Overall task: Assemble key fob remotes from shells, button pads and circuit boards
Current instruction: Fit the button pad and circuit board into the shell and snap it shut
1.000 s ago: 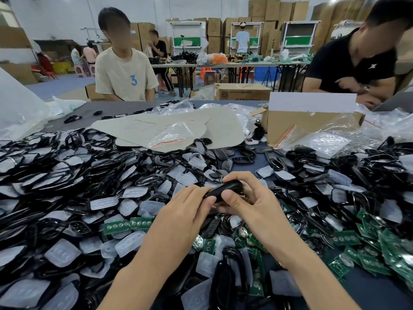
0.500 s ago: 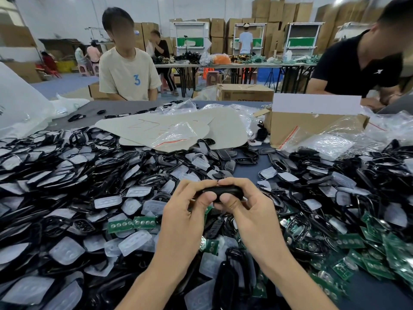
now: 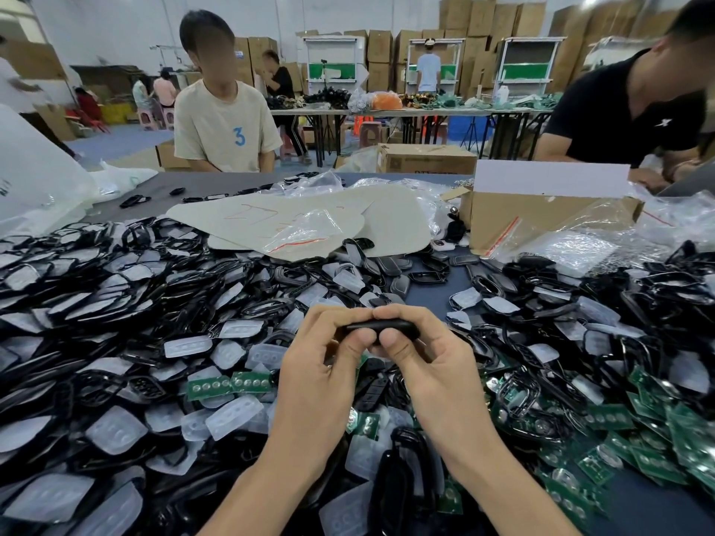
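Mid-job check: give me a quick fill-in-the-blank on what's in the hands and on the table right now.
The left hand and the right hand together pinch a ____ plastic key fob shell. The flat rectangular circuit boards heaped at the right are ____. The beige T-shirt across the dark grey table shows the blue number ____.
Missing words: black; green; 3.

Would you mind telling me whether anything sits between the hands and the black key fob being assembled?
Nothing visible does. The left hand and the right hand both pinch the black key fob directly, thumbs on its near edge and fingertips over the top, above the pile of loose parts.
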Motion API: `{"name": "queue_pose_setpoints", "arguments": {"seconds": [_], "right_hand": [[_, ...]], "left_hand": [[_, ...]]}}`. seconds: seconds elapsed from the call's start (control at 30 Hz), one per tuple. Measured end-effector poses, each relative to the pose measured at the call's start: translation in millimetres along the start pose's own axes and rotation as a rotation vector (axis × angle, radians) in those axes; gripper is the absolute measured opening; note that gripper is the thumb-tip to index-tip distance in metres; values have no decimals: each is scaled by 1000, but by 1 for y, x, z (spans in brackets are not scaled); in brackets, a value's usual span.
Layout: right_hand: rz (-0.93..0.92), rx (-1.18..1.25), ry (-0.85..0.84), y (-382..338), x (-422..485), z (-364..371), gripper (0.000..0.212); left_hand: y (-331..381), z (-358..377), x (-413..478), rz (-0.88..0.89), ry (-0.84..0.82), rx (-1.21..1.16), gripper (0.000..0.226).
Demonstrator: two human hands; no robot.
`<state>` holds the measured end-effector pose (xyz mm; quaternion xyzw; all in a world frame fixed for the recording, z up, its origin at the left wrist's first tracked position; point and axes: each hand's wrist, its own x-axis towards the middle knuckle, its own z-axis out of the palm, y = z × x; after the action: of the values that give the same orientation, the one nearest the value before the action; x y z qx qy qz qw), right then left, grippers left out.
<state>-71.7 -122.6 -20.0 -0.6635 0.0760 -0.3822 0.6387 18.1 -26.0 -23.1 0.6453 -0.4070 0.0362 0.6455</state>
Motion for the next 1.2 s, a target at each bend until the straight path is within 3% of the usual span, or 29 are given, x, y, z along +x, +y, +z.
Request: {"name": "queue_pose_setpoints", "arguments": {"seconds": [0.2,0.37,0.57,0.77,0.83,0.97,1.07,1.2], "right_hand": [[133,130,-21,6,3,-5,27],[132,-40,-101,8,5,-11,39],[79,-71,-52,9,5,-9,41],[54,-122,-46,8,3,-8,48],[65,-113,-67,8,4,-8,47],[102,29,-74,7,4,-6,33],[119,160,-10,8,3,-2,24],[123,152,30,7,4,-2,20]], "left_hand": [[1,-3,4,-262,-17,-266,10],[0,-6,12,-588,-69,-706,20],[-2,-5,13,-691,-134,-816,21],[-7,-5,12,-678,-166,-798,29],[-7,-5,12,-602,-106,-701,26],[-7,-6,10,-360,7,-293,20],[0,-5,6,-226,4,-257,35],[5,-4,5,-199,-15,-240,36]]}}
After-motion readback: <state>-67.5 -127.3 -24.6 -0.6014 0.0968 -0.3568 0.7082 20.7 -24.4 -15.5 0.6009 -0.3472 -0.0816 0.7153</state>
